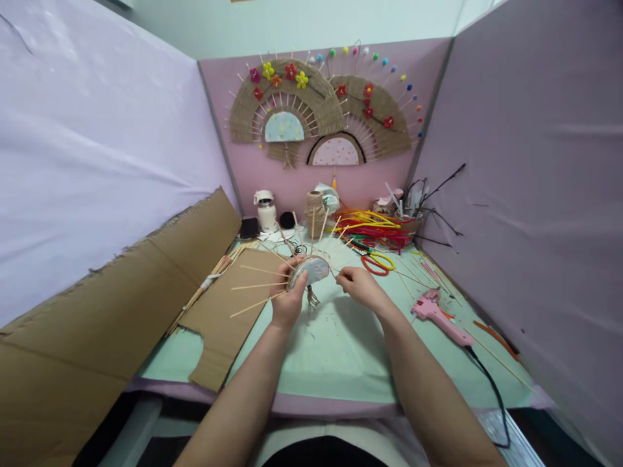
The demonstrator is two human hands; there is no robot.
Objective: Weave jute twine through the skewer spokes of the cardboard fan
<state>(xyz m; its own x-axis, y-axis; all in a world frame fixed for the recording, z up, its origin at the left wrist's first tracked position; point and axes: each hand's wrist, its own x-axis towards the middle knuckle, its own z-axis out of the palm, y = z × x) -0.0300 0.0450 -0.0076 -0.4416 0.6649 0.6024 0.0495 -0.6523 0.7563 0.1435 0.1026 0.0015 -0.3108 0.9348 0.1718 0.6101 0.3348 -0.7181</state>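
two hands: left fingers [300,279] clamped on the semicircular piece [316,269], right fingers [341,277] pinched together.

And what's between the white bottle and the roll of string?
In the head view, a round black thing sits between the white bottle and the roll of string, with a stick tip in front. I can't tell what the black thing is.

So the counter [341,350] is mint green, the glue gun [444,316] is pink with a black cord [492,383], and the back panel [272,172] is pink too. One fan centre [284,127] is pale blue with a yellowish pattern, the other [335,151] pale pink with red dots.
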